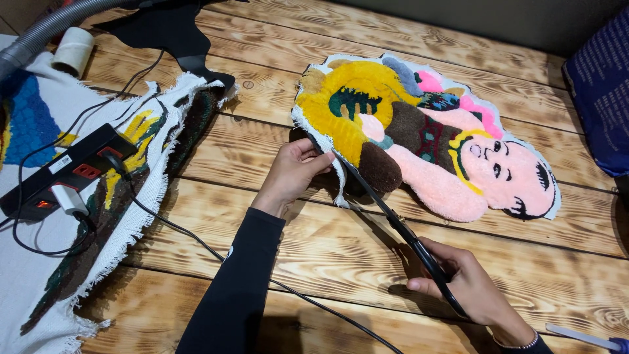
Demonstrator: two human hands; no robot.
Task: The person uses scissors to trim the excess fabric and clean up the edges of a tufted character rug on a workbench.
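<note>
the tufted rug (426, 141), shaped like a lying figure in pink, yellow and brown, rests on the wooden worktop (367, 242). beside it on the left lies a bigger white rug (98, 216) with a black power strip (69, 167) and a thin black cable (196, 242) on top. the left hand (291, 172) pinches the tufted rug's white edge. the right hand (462, 282) has its grip closed around long black scissors (400, 226), whose blades reach that edge.
</note>
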